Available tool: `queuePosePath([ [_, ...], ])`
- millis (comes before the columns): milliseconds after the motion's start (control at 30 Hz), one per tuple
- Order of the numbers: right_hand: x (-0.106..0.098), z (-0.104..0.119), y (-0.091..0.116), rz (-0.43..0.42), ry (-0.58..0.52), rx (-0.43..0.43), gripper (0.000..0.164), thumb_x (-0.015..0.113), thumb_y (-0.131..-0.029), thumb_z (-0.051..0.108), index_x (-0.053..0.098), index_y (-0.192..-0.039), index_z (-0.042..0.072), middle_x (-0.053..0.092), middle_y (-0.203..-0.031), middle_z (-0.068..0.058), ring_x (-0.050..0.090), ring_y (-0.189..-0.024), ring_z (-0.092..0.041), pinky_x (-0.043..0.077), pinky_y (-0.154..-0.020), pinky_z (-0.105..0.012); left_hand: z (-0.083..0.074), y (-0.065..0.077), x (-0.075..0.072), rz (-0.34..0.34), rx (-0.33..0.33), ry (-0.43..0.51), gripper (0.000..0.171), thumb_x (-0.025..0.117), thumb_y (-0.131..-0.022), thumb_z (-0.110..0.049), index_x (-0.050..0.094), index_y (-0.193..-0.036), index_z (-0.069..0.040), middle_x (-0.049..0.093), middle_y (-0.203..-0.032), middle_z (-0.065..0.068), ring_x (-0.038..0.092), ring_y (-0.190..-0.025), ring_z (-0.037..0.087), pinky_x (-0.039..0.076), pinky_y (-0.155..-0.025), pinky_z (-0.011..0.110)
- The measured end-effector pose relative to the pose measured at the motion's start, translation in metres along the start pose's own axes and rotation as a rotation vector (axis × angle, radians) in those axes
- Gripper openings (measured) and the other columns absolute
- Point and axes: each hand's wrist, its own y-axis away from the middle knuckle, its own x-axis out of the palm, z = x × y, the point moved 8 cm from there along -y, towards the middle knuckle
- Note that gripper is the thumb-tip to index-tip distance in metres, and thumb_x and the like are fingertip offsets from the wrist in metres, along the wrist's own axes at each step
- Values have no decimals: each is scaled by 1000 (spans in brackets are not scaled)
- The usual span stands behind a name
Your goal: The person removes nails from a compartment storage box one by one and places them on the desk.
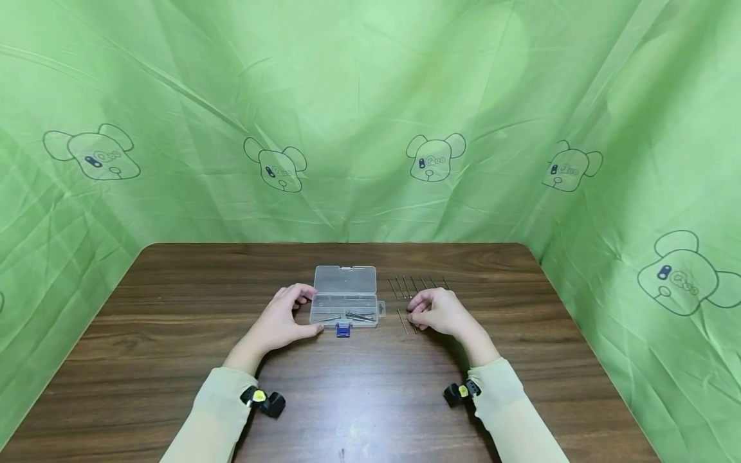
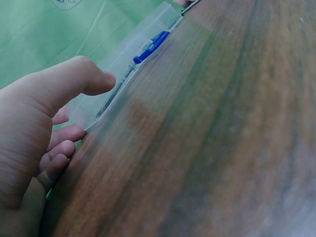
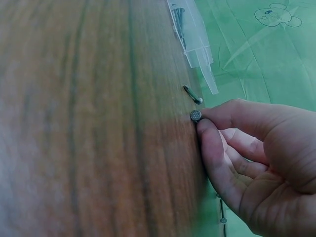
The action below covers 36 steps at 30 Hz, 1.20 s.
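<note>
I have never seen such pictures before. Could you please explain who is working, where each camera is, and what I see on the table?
There is no robot here, only a person's two bare hands. The wide picture comes from a camera on the head, looking forward and down. The two closer ones come from small cameras on the wrists, each watching its own hand.

On the wood-grain table is a clear plastic box with an open lid and a blue clasp; some nails lie inside. Loose nails lie to its right.

The left hand curves around the box's left end. The right hand pinches one nail between thumb and forefinger.
</note>
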Motion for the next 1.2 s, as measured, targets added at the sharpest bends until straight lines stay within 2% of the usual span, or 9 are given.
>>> queuePosePath([
  [267,-4,2,0,-23,23,-11,15,84,-92,6,76,-103,-1,75,-81,-3,74,-62,-18,64,-59,-35,0,0,0,-3,-1,1,70,100,-75,-27,65,-134,-13,67,-121,-2,58,-112,20,52,-97,43],
  [400,-8,2,0,-39,1,2,18,84,-94,7,75,-106,-2,76,-80,-5,74,-63,-20,64,-59,-36,-1,0,0,-5,-1,3,70,100,-75,-27,65,-134,-12,67,-121,-1,58,-113,20,52,-97,43],
  [600,-10,13,-1,-33,-6,-23,22,84,-95,11,75,-111,-2,76,-81,-4,73,-64,-19,64,-61,-35,0,0,0,-5,2,3,70,100,-75,-27,65,-134,-13,67,-121,-1,58,-112,20,52,-97,43],
  [900,-10,53,-2,-14,40,-128,31,83,-95,17,76,-118,-2,75,-86,0,75,-70,-26,59,-61,-30,-1,1,0,2,-10,15,70,100,-75,-26,65,-134,-12,67,-121,-1,58,-113,20,52,-98,44],
  [1033,-8,72,-7,-17,62,-164,30,83,-95,18,76,-118,0,75,-88,1,73,-72,-18,57,-63,-29,-1,1,0,2,-8,13,70,100,-75,-27,65,-134,-12,67,-121,-1,58,-113,20,52,-98,43],
  [1200,-3,98,-16,-18,102,-234,29,85,-94,20,78,-117,4,76,-93,3,70,-78,-12,55,-71,-31,-2,1,-1,-2,-5,15,71,100,-74,-27,66,-134,-12,67,-121,-1,58,-113,20,52,-98,43],
])
